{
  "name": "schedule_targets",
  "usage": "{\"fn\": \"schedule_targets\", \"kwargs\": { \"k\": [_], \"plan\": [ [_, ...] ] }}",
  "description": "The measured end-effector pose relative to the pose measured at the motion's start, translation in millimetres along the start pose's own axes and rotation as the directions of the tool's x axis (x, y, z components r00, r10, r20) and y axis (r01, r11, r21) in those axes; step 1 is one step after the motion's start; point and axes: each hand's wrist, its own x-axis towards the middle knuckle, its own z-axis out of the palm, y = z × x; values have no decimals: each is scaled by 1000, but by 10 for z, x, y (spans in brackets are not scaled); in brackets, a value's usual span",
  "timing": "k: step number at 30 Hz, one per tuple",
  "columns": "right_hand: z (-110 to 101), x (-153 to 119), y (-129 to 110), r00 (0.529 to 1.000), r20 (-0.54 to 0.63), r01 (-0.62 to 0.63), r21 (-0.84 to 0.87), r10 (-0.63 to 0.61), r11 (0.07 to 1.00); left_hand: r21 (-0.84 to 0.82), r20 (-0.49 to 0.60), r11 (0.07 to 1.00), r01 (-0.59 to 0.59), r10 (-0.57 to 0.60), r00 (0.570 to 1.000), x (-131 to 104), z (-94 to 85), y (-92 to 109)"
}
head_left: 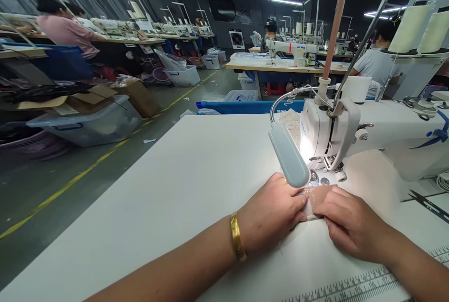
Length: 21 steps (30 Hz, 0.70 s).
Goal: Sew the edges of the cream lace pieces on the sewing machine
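A small piece of pale and tan fabric (315, 200) lies at the needle area of a white sewing machine (375, 126). My left hand (277, 206), with a gold bangle at the wrist, has its fingers closed on the fabric's left edge. On the right side, my right hand (351, 220) pinches the same fabric with bent fingers. A grey-green lamp head (289, 154) hangs just above my left fingertips and hides part of the needle area. Cream lace (291, 121) sits behind the lamp.
A printed ruler scale (354, 288) runs along the white table's (210, 161) near right edge. Dark thread snips (430, 206) lie at the right. Thread cones (412, 28) stand behind the machine. Boxes and plastic bins (94, 121) are on the floor at left; other people sit at machines farther back.
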Motion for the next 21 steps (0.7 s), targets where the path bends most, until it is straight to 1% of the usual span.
{"fn": "schedule_targets", "kwargs": {
  "k": [3, 9, 11, 13, 16, 18, 21],
  "plan": [
    [16, -10, 12, 1000, 0, 24, -1, -24, 1000, -25, -6, 1000, -2, 2, 1000, -2, 5, -6],
    [17, -9, 3, 1000, 9, -8, -16, 9, 1000, -45, -18, 999, 2, -3, 1000, -10, 11, 10],
    [16, -6, -5, 1000, 23, -6, -18, 7, 1000, -55, -46, 998, 31, -34, 998, 4, 9, -2],
    [21, -6, -8, 999, 41, -6, -28, 8, 1000, -76, -61, 993, 92, -97, 993, 30, 6, -35],
    [34, -7, 0, 998, 53, -21, -36, 23, 999, -119, -41, 978, 171, -177, 983, 77, 5, -105],
    [36, -3, 5, 999, 39, -26, -19, 27, 999, -130, -16, 973, 193, -196, 980, 100, 4, -140],
    [21, 15, -14, 998, -23, -57, 55, 58, 997, -130, 16, 970, 205, -204, 979, 114, -30, -139]
  ]
}}
